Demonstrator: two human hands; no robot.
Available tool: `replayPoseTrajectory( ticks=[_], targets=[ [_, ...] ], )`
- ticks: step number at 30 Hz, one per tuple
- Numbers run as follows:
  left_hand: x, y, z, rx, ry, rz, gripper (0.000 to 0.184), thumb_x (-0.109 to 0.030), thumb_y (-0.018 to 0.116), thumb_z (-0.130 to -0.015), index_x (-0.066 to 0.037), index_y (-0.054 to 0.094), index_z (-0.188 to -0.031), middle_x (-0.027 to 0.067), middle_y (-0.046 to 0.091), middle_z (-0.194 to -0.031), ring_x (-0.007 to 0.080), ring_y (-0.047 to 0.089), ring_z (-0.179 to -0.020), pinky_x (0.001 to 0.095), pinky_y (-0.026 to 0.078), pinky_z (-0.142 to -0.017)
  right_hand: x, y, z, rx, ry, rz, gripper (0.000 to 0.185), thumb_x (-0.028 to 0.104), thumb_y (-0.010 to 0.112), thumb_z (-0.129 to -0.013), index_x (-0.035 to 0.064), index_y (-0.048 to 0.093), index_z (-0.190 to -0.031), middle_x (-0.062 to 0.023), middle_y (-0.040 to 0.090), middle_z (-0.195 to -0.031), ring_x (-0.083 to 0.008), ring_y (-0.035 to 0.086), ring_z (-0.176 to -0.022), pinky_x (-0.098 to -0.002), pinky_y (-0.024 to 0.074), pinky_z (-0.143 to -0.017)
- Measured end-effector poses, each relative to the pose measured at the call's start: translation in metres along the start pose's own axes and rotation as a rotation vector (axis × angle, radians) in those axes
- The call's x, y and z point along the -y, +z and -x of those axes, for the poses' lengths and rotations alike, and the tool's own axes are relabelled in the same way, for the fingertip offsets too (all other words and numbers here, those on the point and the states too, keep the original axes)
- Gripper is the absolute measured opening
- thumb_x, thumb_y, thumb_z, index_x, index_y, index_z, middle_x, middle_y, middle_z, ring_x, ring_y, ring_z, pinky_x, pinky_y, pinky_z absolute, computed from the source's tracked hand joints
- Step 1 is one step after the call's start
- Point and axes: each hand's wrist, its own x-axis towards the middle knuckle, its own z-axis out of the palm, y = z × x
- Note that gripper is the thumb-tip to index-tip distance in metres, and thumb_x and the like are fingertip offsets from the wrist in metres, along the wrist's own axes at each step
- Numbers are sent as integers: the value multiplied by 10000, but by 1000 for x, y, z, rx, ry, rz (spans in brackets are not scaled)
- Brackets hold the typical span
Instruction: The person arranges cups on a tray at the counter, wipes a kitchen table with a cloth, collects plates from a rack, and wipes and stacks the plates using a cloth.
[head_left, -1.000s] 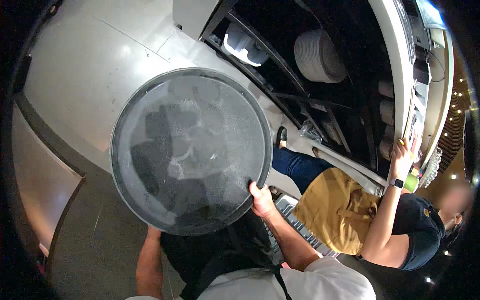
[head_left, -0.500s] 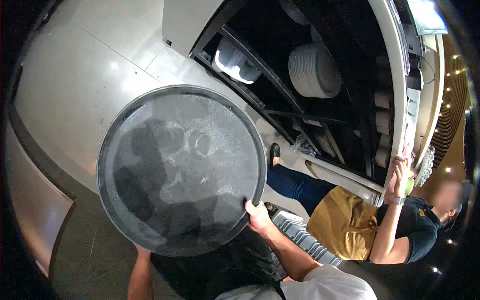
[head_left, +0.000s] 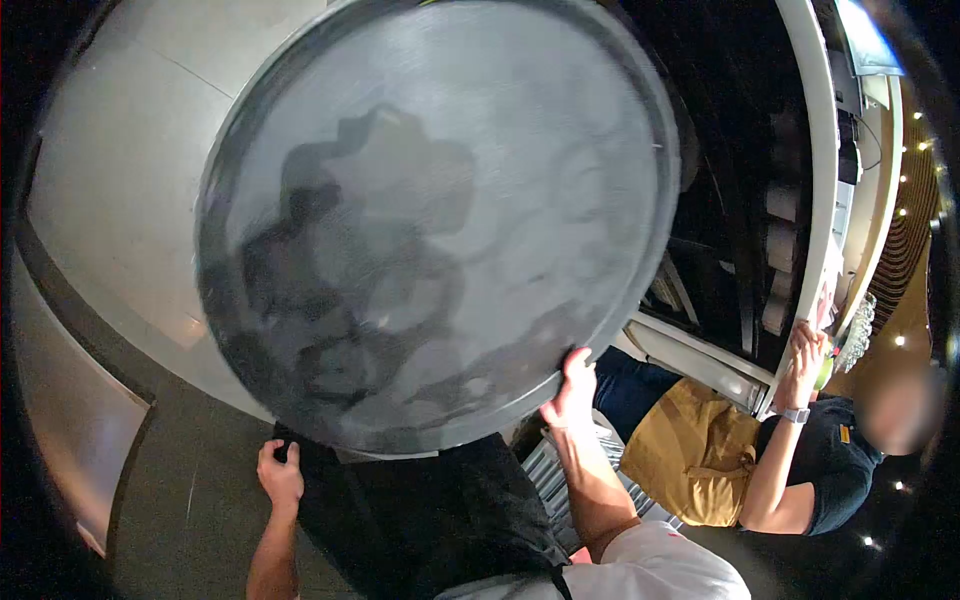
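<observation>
A large round dark serving tray point(head_left: 520, 250), scuffed and streaked, fills the middle of the view, its inner face towards me. My right hand point(head_left: 572, 392) grips its lower right rim, thumb over the edge and fingers hidden behind. My left hand point(head_left: 281, 474) is just below the lower left rim, apart from it, with fingers curled around something dark that I cannot make out. Black clothing on my body point(head_left: 420, 505) lies under the tray. A thin pale strip point(head_left: 390, 457) shows beneath its lower rim.
A co-worker in a tan apron point(head_left: 690, 440) stands to the right, a hand point(head_left: 803, 365) at the white counter point(head_left: 822, 150). Dark shelving point(head_left: 730, 120) holds stacked white items point(head_left: 782, 245). Pale floor tiles point(head_left: 120, 190) lie left, beside a metallic panel point(head_left: 75, 400).
The tray has risen, come nearer and now covers much of the shelving. My left hand has come away from its rim. My right hand has moved up and right, still gripping it.
</observation>
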Motion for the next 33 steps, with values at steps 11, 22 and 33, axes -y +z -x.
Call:
replayPoseTrajectory(
  ticks=[11,22,33],
  targets=[
    [-24,-3,-21,79,34,129,298,-221,720,-837,8,650,-1015,203,691,-986,368,662,-953,410,492,-869,79,10,-47,80,-238,-490,651,510,648,-903,92,500,-1381,-85,534,-1364,-286,496,-1224,-469,424,-1049],
    [-37,-14,-43,165,-21,60,322,-240,721,-846,-2,652,-1052,218,694,-1007,378,663,-979,419,493,-879,185,58,-55,213,-559,-729,430,289,645,-950,43,571,-1294,-153,598,-1327,-305,589,-1189,-459,484,-1023],
    [-26,-39,-43,131,4,160,269,-180,712,-859,12,650,-1036,167,688,-998,305,656,-971,391,471,-919,286,131,-116,534,-881,-503,473,292,648,-923,-6,558,-1278,-192,543,-1367,-356,463,-1307,-532,289,-1184]
  ],
)
